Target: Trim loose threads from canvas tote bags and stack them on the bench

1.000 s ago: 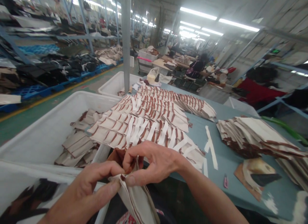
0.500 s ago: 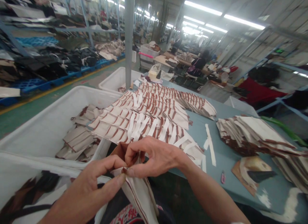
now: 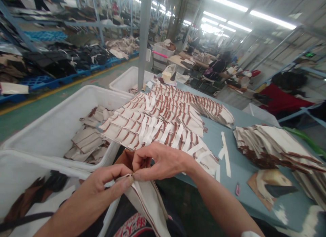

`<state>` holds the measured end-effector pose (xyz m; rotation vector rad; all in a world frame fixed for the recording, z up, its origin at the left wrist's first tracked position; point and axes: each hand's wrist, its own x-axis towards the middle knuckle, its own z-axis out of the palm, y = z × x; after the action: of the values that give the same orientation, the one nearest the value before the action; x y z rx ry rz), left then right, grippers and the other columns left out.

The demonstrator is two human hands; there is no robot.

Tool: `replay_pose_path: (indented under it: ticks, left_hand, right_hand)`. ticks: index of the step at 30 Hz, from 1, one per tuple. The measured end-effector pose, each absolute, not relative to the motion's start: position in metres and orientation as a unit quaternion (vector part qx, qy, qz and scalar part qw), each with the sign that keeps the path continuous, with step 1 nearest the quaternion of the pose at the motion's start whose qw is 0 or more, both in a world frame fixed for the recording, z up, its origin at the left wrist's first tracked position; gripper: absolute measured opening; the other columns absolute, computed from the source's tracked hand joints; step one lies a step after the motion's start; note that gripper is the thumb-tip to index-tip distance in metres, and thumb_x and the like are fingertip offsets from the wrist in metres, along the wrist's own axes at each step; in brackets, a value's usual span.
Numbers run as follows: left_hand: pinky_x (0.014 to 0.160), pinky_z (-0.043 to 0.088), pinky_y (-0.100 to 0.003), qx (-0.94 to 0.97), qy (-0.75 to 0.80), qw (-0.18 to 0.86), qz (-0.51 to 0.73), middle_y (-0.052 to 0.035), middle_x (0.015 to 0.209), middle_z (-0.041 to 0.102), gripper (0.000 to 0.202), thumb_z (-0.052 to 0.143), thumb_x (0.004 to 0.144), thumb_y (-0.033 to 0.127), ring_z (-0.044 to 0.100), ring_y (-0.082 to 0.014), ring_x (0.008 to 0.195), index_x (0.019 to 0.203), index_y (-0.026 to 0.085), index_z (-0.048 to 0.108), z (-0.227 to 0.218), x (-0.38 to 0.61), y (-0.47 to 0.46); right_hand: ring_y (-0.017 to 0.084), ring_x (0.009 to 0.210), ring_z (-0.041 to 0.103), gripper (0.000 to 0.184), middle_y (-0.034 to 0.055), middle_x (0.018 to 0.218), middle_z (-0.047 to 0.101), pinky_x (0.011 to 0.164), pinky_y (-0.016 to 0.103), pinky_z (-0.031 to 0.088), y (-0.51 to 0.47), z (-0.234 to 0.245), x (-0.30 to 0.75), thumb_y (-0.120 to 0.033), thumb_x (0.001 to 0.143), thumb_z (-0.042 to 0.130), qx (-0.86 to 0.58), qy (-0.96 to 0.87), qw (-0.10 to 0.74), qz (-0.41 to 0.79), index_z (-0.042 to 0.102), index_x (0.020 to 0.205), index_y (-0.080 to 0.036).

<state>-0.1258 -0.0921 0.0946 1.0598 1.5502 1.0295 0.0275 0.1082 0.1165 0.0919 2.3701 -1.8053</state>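
Between my hands hangs a cream fabric piece (image 3: 146, 199) with brown edging and a brown part (image 3: 125, 159) behind it. My left hand (image 3: 108, 184) pinches its top edge between thumb and forefinger. Right beside it, my right hand (image 3: 159, 160) closes thumb and fingers on the same edge, the fingertips of both hands almost touching. What exactly lies under the fingertips is too small to make out. Just beyond my hands, rows of overlapping cream pieces with brown edges (image 3: 122, 126) cover the table, and several white strips (image 3: 166, 133) lie across them.
On the blue-green table (image 3: 212, 135) sit a stack of cream pieces (image 3: 275, 142), a pink snipper-like tool (image 3: 237, 188), a tape roll (image 3: 276, 179) and loose white strips (image 3: 225, 155). White bins (image 3: 51, 123) stand at the left. A grey post (image 3: 144, 43) rises behind the table.
The view has shifted slightly, so the table and bins sit a little differently in it. Both hands keep their pinch on the fabric edge, with the fingers moved only slightly.
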Motion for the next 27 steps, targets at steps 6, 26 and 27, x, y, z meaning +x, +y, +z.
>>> replay_pose_path:
  ticks: [6, 26, 27]
  left_hand:
    - [0.063, 0.055, -0.014, 0.437, 0.634, 0.466, 0.436, -0.0003, 0.074, 0.075, 0.047, 0.073, 0.100, 0.066, 0.065, -0.0167, 0.069, 0.079, 0.026, 0.086, 0.089, -0.132, -0.098]
    - [0.084, 0.072, -0.031, 0.437, 0.685, 0.378, 0.444, -0.0050, 0.086, 0.087, 0.050, 0.080, 0.089, 0.077, 0.084, -0.0348, 0.101, 0.099, 0.030, 0.094, 0.049, -0.112, -0.075]
    - [0.082, 0.072, -0.031, 0.447, 0.678, 0.379, 0.444, -0.0046, 0.084, 0.086, 0.049, 0.081, 0.088, 0.077, 0.083, -0.0346, 0.100, 0.097, 0.030, 0.093, 0.046, -0.109, -0.071]
  right_hand:
    - [0.011, 0.072, 0.055, 0.032, -0.0043, 0.079, 0.062, 0.067, 0.024, 0.044, 0.110, 0.110, 0.019, -0.047, 0.095, 0.079, 0.024, 0.765, 0.102, -0.635, 0.065, 0.088, -0.019]
    - [0.011, 0.064, 0.052, 0.016, -0.0064, 0.072, 0.059, 0.061, 0.022, 0.040, 0.077, 0.082, 0.084, -0.027, 0.091, 0.080, 0.207, 0.781, -0.149, -0.570, 0.066, 0.086, -0.021]
    - [0.010, 0.063, 0.051, 0.017, -0.0066, 0.071, 0.059, 0.060, 0.021, 0.039, 0.075, 0.079, 0.090, -0.028, 0.091, 0.081, 0.228, 0.775, -0.149, -0.571, 0.066, 0.086, -0.021]
